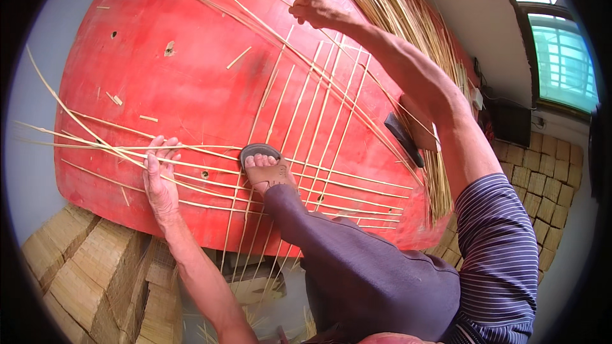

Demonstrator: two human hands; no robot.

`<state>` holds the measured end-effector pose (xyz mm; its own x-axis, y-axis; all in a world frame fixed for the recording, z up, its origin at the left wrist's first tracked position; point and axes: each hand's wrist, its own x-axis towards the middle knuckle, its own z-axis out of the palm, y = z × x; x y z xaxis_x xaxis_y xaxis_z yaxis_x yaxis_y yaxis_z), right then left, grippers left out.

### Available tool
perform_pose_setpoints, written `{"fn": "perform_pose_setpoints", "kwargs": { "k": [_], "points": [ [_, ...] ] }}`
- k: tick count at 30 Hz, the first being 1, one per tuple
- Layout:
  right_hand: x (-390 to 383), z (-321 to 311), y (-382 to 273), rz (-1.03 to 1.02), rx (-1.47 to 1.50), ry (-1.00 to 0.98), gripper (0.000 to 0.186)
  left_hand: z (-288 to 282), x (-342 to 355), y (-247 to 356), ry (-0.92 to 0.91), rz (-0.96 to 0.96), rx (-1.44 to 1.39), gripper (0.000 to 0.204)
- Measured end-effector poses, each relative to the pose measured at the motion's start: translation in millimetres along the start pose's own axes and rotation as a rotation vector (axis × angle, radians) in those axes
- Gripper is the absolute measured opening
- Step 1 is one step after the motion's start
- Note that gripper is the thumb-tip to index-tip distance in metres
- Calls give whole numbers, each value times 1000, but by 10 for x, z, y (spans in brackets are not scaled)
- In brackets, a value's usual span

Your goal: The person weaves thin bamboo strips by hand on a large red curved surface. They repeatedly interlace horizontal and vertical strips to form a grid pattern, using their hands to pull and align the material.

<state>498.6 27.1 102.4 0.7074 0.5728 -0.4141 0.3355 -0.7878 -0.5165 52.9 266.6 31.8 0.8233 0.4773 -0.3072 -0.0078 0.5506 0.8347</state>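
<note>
Thin pale bamboo strips [319, 111] lie crossed in an open lattice on a red board. My left hand [162, 181], at the lattice's left side, has its fingers and thumb around several lengthwise strips [121, 151], whose loose ends fan out past the board's left edge. Over the board's far side, my right hand [312, 9] is closed, pinching a long thin strip [344, 53] that slants across the lattice. My foot in a brown sandal [271, 169] presses on the strips where they cross. The other sandal [403, 140] shows partly behind my right forearm.
The red board [210, 83] has a few holes and scattered strip scraps [239, 57]. A long bundle of strips [401, 13] lies along its far right edge. Stacked pale bundles [102, 267] stand at lower left; more stacked blocks [542, 185] are at right, below a window [564, 60].
</note>
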Motion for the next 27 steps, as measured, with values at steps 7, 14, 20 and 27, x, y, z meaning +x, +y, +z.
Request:
{"fn": "perform_pose_setpoints", "kwargs": {
  "k": [7, 14, 20, 27],
  "points": [
    [-288, 873, -825, -490, -176, 36, 18, -339, -182, 361, -92, 93, -208, 88],
    [-814, 1159, -847, -211, -444, -30, 32, -334, -124, 281, 24, -77, -398, 76],
    [-1207, 902, 779, -71, -639, 358, 28, -318, -205, 389, -3, -42, -383, 66],
    [-1392, 860, 1517, 71, -690, 124, 17, -319, -175, 274, -11, -46, -387, 63]
  ]
}}
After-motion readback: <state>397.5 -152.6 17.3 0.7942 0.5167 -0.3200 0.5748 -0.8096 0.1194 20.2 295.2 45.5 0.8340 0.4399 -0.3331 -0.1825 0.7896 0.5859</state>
